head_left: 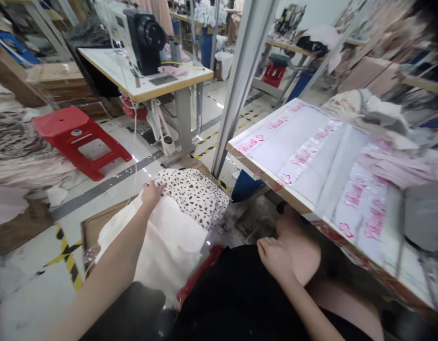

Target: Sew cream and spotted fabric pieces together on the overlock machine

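Pinching the left edge of the spotted cloth, the left hand has its fingers nearly closed; the right hand rests loosely curled on the lap, nothing showing in it. A one-handed tug could drag the adjoining white cloth along, or skew the layers. The spotted cloth lies low before the person, its long axis slanting from that hand down rightward, toward the table
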{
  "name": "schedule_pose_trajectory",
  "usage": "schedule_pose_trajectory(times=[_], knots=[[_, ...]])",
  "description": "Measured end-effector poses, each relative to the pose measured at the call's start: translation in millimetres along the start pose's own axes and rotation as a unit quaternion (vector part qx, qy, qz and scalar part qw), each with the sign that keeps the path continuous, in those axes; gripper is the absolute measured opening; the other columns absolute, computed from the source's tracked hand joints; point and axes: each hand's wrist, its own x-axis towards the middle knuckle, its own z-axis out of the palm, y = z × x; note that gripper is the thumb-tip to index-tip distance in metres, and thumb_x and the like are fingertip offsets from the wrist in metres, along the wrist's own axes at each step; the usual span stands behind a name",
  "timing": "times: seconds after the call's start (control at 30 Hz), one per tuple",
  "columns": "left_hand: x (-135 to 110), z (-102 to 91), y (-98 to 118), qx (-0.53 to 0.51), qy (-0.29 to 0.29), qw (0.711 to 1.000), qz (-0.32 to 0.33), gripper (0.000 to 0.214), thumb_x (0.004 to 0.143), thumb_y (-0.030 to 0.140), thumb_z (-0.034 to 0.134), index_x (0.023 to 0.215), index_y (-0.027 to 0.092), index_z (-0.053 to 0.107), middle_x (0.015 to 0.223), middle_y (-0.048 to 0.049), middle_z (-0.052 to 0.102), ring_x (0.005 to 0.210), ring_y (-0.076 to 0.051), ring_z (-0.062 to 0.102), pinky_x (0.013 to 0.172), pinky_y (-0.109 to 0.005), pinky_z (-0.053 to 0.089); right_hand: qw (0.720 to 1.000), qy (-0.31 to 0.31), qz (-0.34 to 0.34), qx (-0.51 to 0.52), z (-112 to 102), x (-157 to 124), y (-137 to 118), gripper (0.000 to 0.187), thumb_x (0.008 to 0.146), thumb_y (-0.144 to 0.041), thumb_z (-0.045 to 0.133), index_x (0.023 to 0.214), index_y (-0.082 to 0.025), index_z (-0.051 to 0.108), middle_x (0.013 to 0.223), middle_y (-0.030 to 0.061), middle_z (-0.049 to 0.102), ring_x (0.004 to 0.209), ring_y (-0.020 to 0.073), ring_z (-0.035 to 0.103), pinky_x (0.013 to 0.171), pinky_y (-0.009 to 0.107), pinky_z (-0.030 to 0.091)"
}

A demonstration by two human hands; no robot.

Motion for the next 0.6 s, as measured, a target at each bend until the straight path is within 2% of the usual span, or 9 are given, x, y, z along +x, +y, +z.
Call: schedule_pose_trajectory(times=[0.13, 0.2, 0.27, 0.33, 0.4, 0.43, 0.47, 0.53, 0.6], knots=[[-18.9, -8.7, 17.2, -0.03, 0.045, 0.998, 0.013, 0.056, 0.077, 0.041, 0.053, 0.116, 0.002, 0.045, 0.122, -0.0258, 0.038, 0.112, -0.039, 0.04, 0.088, -0.052, 0.035, 1.0, -0.011, 0.007, -0.019, -4.7, 6.1, -5.3, 0.025, 0.085, -0.017, 0.041, 0.069, -0.017, 0.06, 0.072, 0.0048, 0.063, 0.073, 0.0193, 0.056, 0.068, 0.031, 0.034], [-33.0, -9.2, 38.4, -0.057, 0.089, 0.994, 0.016, 0.057, 0.076, 0.035, 0.051, 0.117, -0.003, 0.043, 0.127, -0.032, 0.028, 0.118, -0.047, 0.029, 0.089, -0.06, 0.029, 0.999, -0.013, 0.011, -0.031, -7.5, 9.9, -7.0, 0.021, 0.083, -0.017, 0.044, 0.068, -0.017, 0.06, 0.072, 0.0043, 0.064, 0.071, 0.0189, 0.057, 0.066, 0.031, 0.035], [-48.7, -12.8, 71.9, -0.093, 0.123, 0.986, 0.063, 0.062, 0.074, 0.034, 0.051, 0.125, 0.001, 0.038, 0.134, -0.0288, 0.02, 0.124, -0.044, 0.021, 0.097, -0.058, 0.022, 0.999, -0.015, 0.015, -0.04, -9.6, 14.6, -7.4, 0.019, 0.08, -0.018, 0.047, 0.069, -0.017, 0.062, 0.072, 0.0044, 0.065, 0.07, 0.0187, 0.057, 0.064, 0.031, 0.036], [-67.7, -26.8, 117.4, -0.144, 0.176, 0.963, 0.144, 0.066, 0.074, 0.039, 0.05, 0.13, 0.008, 0.033, 0.138, -0.0214, 0.018, 0.128, -0.036, 0.018, 0.104, -0.051, 0.019, 0.999, -0.015, 0.018, -0.043, -11.1, 19.6, -6.9, 0.018, 0.08, -0.02, 0.048, 0.07, -0.017, 0.063, 0.072, 0.0047, 0.066, 0.069, 0.0189, 0.058, 0.063, 0.031, 0.037], [-91.6, -52.7, 171.7, -0.246, 0.265, 0.895, 0.263, 0.066, 0.074, 0.042, 0.052, 0.131, 0.014, 0.033, 0.138, -0.0152, 0.022, 0.128, -0.031, 0.022, 0.106, -0.046, 0.02, 0.999, -0.014, 0.02, -0.041, -12.5, 23.2, -6.4, 0.017, 0.078, -0.021, 0.05, 0.07, -0.016, 0.064, 0.071, 0.0052, 0.066, 0.069, 0.0194, 0.059, 0.065, 0.031, 0.039], [-105.1, -67.9, 200.8, -0.285, 0.285, 0.859, 0.317, 0.065, 0.074, 0.041, 0.054, 0.131, 0.016, 0.035, 0.138, -0.0133, 0.024, 0.128, -0.03, 0.024, 0.107, -0.044, 0.021, 0.999, -0.013, 0.019, -0.039, -13.2, 24.3, -6.1, 0.017, 0.077, -0.021, 0.051, 0.07, -0.015, 0.064, 0.071, 0.0057, 0.066, 0.069, 0.0197, 0.059, 0.065, 0.032, 0.04], [-119.3, -82.5, 230.7, -0.316, 0.284, 0.828, 0.365, 0.063, 0.075, 0.038, 0.055, 0.13, 0.017, 0.035, 0.136, -0.0116, 0.027, 0.127, -0.028, 0.027, 0.107, -0.042, 0.023, 0.999, -0.011, 0.018, -0.036, -13.9, 24.8, -5.9, 0.016, 0.076, -0.022, 0.052, 0.07, -0.015, 0.065, 0.07, 0.0062, 0.066, 0.069, 0.0202, 0.06, 0.066, 0.033, 0.041], [-148.2, -102.8, 290.4, -0.345, 0.237, 0.787, 0.454, 0.058, 0.078, 0.033, 0.053, 0.131, 0.019, 0.033, 0.133, -0.0095, 0.035, 0.126, -0.025, 0.031, 0.108, -0.04, 0.024, 0.999, -0.005, 0.014, -0.03, -15.1, 24.9, -5.2, 0.015, 0.075, -0.022, 0.053, 0.07, -0.013, 0.065, 0.069, 0.0069, 0.067, 0.067, 0.0207, 0.06, 0.066, 0.034, 0.043], [-175.0, -104.4, 345.4, -0.347, 0.151, 0.758, 0.531, 0.054, 0.082, 0.033, 0.047, 0.132, 0.018, 0.03, 0.134, -0.0102, 0.036, 0.126, -0.022, 0.032, 0.107, -0.039, 0.026, 1.0, 0.004, 0.011, -0.022, -16.0, 23.6, -3.7, 0.016, 0.075, -0.023, 0.054, 0.069, -0.013, 0.065, 0.068, 0.0071, 0.066, 0.065, 0.0206, 0.06, 0.065, 0.034, 0.044]])
